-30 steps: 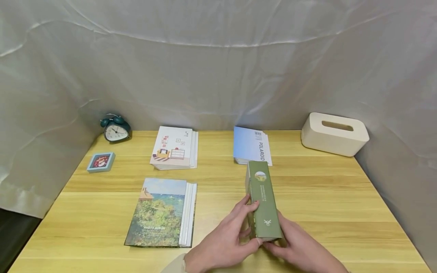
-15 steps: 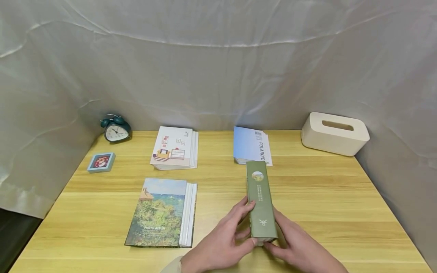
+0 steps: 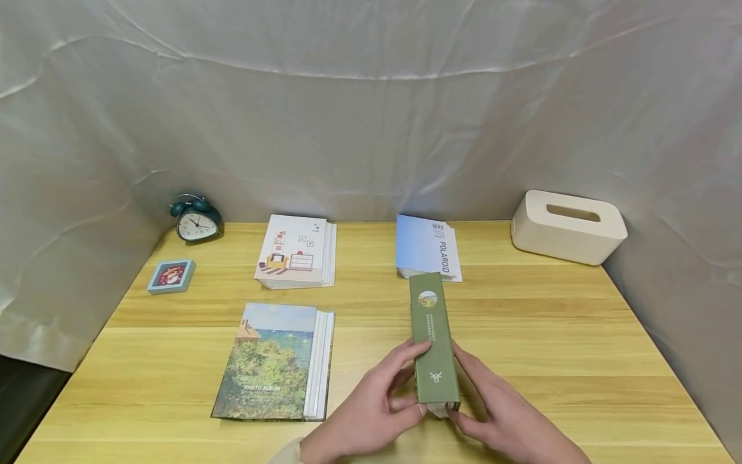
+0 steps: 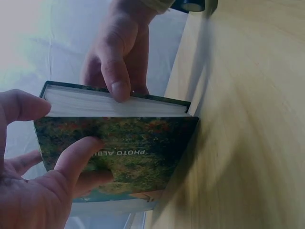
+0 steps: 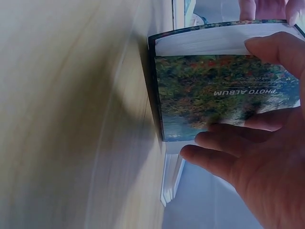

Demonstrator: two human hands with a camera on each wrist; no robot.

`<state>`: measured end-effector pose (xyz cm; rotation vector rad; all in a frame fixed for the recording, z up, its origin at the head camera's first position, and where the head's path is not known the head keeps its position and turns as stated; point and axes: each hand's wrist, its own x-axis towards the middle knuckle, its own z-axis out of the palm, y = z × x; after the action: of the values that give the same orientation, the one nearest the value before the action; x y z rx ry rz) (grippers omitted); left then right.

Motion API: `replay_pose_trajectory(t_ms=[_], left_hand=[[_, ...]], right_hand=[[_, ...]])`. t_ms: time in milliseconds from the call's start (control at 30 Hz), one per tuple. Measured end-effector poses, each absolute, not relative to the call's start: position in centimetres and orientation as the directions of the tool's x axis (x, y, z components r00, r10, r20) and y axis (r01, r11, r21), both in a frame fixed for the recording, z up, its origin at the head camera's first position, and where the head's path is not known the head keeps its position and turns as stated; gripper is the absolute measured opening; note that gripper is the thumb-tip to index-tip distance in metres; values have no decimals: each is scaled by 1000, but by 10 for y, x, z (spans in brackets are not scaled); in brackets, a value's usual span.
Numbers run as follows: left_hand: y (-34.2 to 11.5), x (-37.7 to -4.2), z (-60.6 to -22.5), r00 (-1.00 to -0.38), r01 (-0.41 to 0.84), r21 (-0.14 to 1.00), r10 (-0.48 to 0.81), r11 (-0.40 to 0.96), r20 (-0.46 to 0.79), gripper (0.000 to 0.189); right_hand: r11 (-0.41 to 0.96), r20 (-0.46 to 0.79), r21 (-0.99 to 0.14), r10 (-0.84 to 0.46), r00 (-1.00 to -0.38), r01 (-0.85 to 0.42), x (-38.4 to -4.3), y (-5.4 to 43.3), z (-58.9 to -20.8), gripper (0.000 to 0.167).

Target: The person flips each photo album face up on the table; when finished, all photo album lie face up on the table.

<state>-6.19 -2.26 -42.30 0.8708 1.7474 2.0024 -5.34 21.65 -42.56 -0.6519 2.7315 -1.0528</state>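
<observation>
A thick photo album (image 3: 435, 341) stands on its edge with its green spine facing up. My left hand (image 3: 371, 399) grips it from the left, thumb at the near end and a finger on the spine. From the right, my right hand (image 3: 504, 406) holds the same album, thumb at the near lower corner. In the right wrist view, fingers of the right hand (image 5: 267, 143) lie along the painted cover (image 5: 200, 90). The left wrist view shows the lower edge close to the wooden table (image 4: 248, 143); whether it touches is hard to tell.
A matching photo album (image 3: 266, 361) lies flat at left. Behind are a white illustrated album (image 3: 295, 251) and a blue POLAROID album (image 3: 420, 245), just beyond the held one. An alarm clock (image 3: 198, 219), small framed picture (image 3: 172, 276) and tissue box (image 3: 568, 229) stand toward the sides.
The held album has shifted a little left, its spine swinging left with it. Both hands keep their grip. The other objects stay where they were.
</observation>
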Motion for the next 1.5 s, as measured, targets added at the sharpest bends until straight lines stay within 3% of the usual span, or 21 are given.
replay_pose_trajectory(t_ms=[500,700,967,1500], left_hand=[[-30,-61,-420,-768,-19,972,626,-233,135,84],[-32,-58,-421,-816,-34,982,573,-184,79,85],[-30,-57,-421,-847,55,995,524,-79,88,93],[-38,-64,-424,-837,0,999,546,43,-24,104]], right_hand=[[683,79,-613,-447,-891,-396,-50,218,-427,94],[677,93,-600,-470,-878,-426,-49,218,-429,89],[689,49,-600,-475,-879,-406,-50,217,-430,80],[706,39,-570,-489,-871,-422,-49,216,-433,72]])
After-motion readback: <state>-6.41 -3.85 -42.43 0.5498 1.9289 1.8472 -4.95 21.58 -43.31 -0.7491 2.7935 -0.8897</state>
